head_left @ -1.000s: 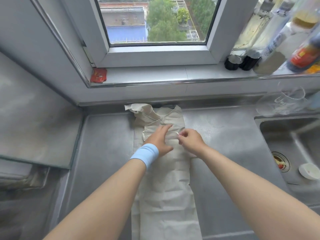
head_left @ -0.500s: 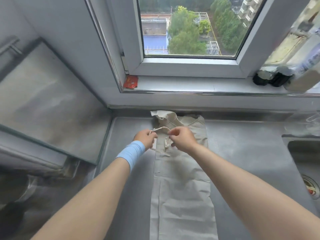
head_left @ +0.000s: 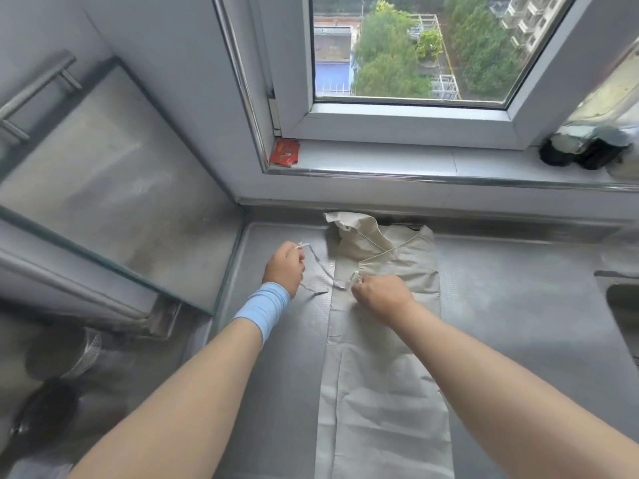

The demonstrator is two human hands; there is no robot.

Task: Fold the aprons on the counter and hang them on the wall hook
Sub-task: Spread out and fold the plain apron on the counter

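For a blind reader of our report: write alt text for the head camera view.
Two hands hold a thin string between them: the left hand pinches it beside a beige apron, the right hand grips it over that apron, which is folded into a long strip on a steel counter. A window sits above, with a red packet on its sill.

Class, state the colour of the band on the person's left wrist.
Light blue: the wristband shows clearest in the head view.
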